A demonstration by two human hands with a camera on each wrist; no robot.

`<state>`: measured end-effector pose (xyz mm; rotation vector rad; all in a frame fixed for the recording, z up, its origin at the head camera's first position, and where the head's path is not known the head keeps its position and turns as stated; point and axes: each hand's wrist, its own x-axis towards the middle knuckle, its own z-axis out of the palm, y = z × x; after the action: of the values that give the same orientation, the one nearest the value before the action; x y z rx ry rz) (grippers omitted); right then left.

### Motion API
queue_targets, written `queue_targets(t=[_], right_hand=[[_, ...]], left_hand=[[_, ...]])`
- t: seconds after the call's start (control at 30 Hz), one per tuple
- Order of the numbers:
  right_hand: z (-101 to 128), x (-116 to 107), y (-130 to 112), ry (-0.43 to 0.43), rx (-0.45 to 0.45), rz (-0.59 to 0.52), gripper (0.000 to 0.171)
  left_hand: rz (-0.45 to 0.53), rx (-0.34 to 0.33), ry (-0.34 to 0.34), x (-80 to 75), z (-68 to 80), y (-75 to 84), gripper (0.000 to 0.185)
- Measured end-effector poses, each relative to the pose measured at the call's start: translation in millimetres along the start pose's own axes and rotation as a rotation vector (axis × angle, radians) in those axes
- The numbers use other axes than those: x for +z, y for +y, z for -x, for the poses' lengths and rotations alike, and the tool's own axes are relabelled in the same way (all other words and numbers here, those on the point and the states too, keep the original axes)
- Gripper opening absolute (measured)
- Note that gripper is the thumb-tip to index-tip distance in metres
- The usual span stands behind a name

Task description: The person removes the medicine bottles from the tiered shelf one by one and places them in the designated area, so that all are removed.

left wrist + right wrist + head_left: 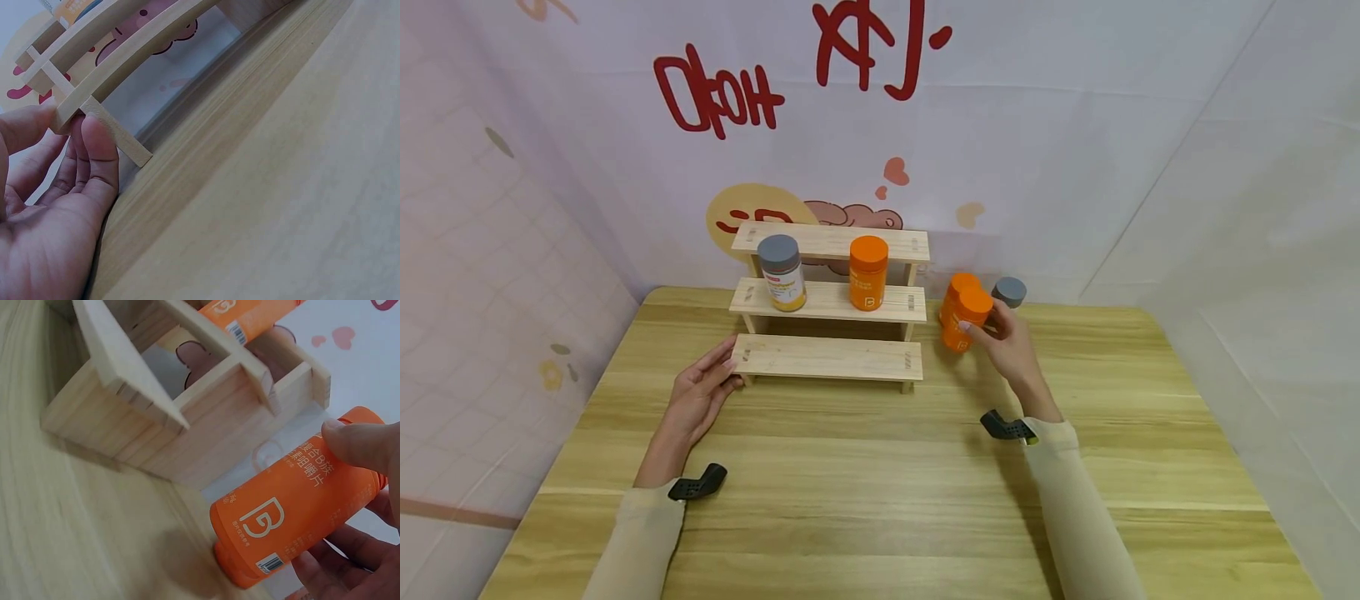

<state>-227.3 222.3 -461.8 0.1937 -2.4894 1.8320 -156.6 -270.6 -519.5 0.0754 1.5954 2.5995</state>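
My left hand (702, 390) grips the left end of the bottom board of a three-step wooden display rack (827, 358). In the left wrist view its thumb lies on the board end and the fingers bend beneath. My right hand (1009, 346) holds an orange supplement bottle (281, 506) with an orange lid, right of the rack; thumb and fingers lie on opposite sides near the lid. Behind it stands another orange bottle (949, 304), partly hidden. A grey-lidded bottle (1009, 292) is mostly covered by the right hand.
On the rack's middle board stand a grey-lidded white and yellow bottle (784, 279) at left and an orange bottle (868, 279) towards the right. The rack sits near the back of a wood-grain table (850, 483), before a printed cloth backdrop (1037, 150).
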Motion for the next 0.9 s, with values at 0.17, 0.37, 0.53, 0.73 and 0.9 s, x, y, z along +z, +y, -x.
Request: queue_targets(t=[0.17,0.37,0.53,0.73,0.9], right_hand=[[2.0,0.7,10.8,-0.017,0.006,0.008,0.063],[3.1,2.2,19.0,-0.038,0.004,-0.016,0.06],[2.9,2.4,22.9,-0.057,0.017,-0.01,0.06],[2.2,1.3,24.2,-0.076,0.042,0.006,0.063],[4.8,-0.6,23.2,-0.073,0.051,0.002,0.065]], left_hand=[[0.013,0.007,-0.011,-2.1,1.4,-0.2,0.063],[0.016,0.01,-0.021,-2.0,1.2,-0.4,0.062],[0.001,0.013,-0.033,-2.0,-0.7,-0.8,0.061],[0.028,0.019,-0.036,-2.8,-0.9,-1.0,0.065],[0.028,0.019,-0.035,-2.7,0.4,-1.1,0.065]])
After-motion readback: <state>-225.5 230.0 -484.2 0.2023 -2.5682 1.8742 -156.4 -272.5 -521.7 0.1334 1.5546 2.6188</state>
